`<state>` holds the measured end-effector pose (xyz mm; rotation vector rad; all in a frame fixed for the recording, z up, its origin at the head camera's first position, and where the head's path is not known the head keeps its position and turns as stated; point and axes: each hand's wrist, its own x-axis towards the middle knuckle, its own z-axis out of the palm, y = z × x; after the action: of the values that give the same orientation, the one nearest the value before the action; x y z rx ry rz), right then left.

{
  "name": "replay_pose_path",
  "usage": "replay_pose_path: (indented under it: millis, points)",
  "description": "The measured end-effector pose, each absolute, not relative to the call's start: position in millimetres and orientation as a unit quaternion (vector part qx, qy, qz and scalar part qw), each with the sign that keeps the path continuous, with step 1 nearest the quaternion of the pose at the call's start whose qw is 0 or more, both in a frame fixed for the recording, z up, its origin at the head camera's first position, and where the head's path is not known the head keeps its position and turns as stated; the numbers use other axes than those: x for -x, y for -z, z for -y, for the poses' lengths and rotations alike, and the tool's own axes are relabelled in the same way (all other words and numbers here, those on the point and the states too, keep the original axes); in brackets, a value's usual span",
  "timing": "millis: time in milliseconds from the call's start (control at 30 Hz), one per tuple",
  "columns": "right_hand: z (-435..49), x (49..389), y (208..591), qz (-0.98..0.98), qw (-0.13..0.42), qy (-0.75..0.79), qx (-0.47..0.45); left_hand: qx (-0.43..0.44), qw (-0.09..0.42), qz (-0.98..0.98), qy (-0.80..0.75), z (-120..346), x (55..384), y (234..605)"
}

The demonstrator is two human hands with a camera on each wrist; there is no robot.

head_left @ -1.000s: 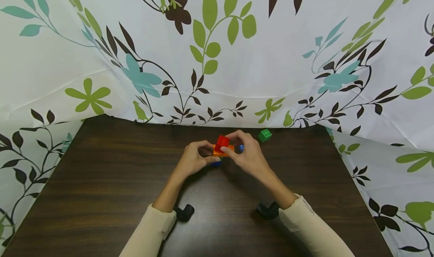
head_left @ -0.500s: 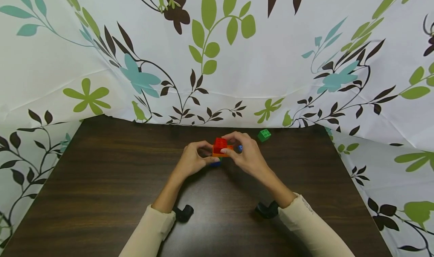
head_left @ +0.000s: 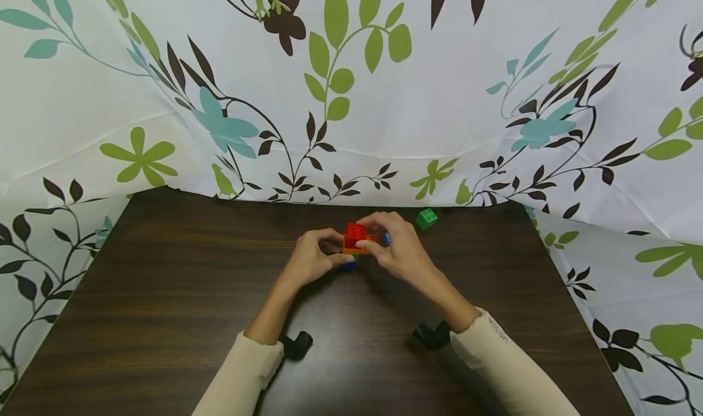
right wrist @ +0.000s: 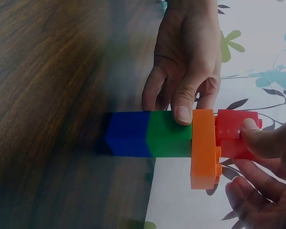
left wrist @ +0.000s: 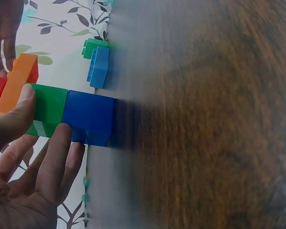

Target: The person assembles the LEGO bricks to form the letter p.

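A stack of toy building blocks stands on the dark table: a blue block (left wrist: 89, 114) at the bottom, a green block (right wrist: 170, 136) above it, then a wider orange block (right wrist: 202, 152). On the left part of the orange block sits a red block (head_left: 355, 234), upright, with orange studs bare to its right. My left hand (head_left: 314, 258) holds the stack around the green block, its thumb close under the orange one and a fingertip at the blue. My right hand (head_left: 403, 248) pinches the red block between thumb and fingers.
A loose blue block (left wrist: 99, 67) lies behind the right hand, mostly hidden in the head view. Farther back, near the patterned curtain (head_left: 384, 129), lies a green block (head_left: 426, 218). The wood table (head_left: 192, 294) spreads out around both arms.
The red block, earlier tilted over the orange block, has shifted left and now stands straight on its left part. The left hand keeps its hold on the stack.
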<state>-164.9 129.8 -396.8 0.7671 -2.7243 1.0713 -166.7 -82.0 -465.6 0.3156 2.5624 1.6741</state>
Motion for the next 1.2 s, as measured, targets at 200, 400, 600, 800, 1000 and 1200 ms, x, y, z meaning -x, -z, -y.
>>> replay_pose_path:
  millis: [200,400,600,800,1000,1200]
  points:
    - [-129.7,165.5,395.6,0.900,0.054,-0.351,-0.252,-0.103,0.036,-0.834,-0.541,82.6,166.0,464.4]
    - [-128.5,165.5,392.9,0.901,0.048,-0.347,-0.255,-0.104,0.035,-0.836,-0.538,81.8,166.1,463.8]
    - [-129.1,165.8,392.3,0.900,0.053,-0.346,-0.259,-0.107,0.034,-0.837,-0.535,82.0,166.6,463.8]
    - [-127.6,166.0,391.5,0.902,0.051,-0.335,-0.269,-0.106,0.037,-0.837,-0.536,82.0,167.1,464.2]
    - [-127.0,165.9,390.2,0.903,0.044,-0.337,-0.263,-0.111,0.035,-0.835,-0.538,81.5,166.7,465.4]
    - [-127.4,166.8,392.8,0.902,0.032,-0.348,-0.253,-0.106,0.030,-0.837,-0.536,81.0,165.7,466.2]
